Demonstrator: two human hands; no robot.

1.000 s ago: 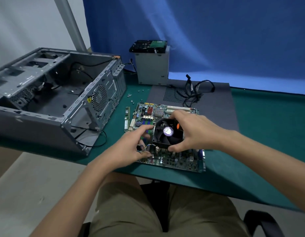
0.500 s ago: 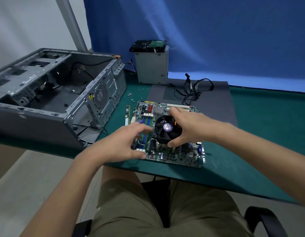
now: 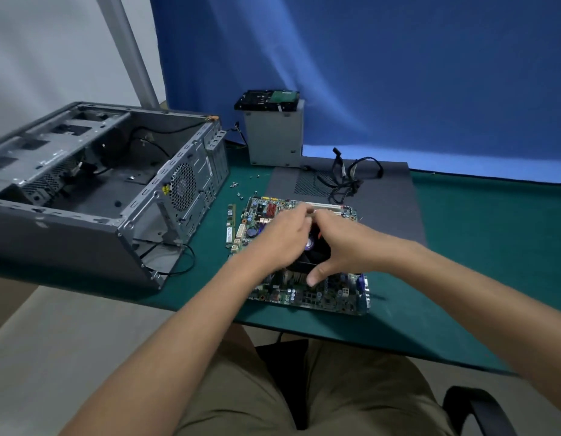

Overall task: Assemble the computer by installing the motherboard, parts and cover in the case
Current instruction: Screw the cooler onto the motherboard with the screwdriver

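Note:
A green motherboard [image 3: 332, 297] lies flat on the green mat near the table's front edge. A black CPU cooler fan [image 3: 317, 251] sits on it, mostly covered by my hands. My right hand [image 3: 342, 243] grips the cooler from the right, thumb down at its near side. My left hand [image 3: 280, 237] is laid over the cooler's left side, fingers reaching its far edge next to the right hand's fingers. The open grey computer case [image 3: 93, 190] lies on its side at the left, interior empty apart from cables.
A grey side cover [image 3: 392, 199] lies behind the motherboard with a black cable bundle [image 3: 351, 177] on it. A grey box [image 3: 274, 136] carries a hard drive [image 3: 266, 100] at the back. Two RAM sticks [image 3: 230, 228] and loose screws [image 3: 238, 188] lie between case and motherboard.
My left hand has moved from the motherboard's near-left edge up onto the cooler, meeting the right hand. The right hand stays on the cooler.

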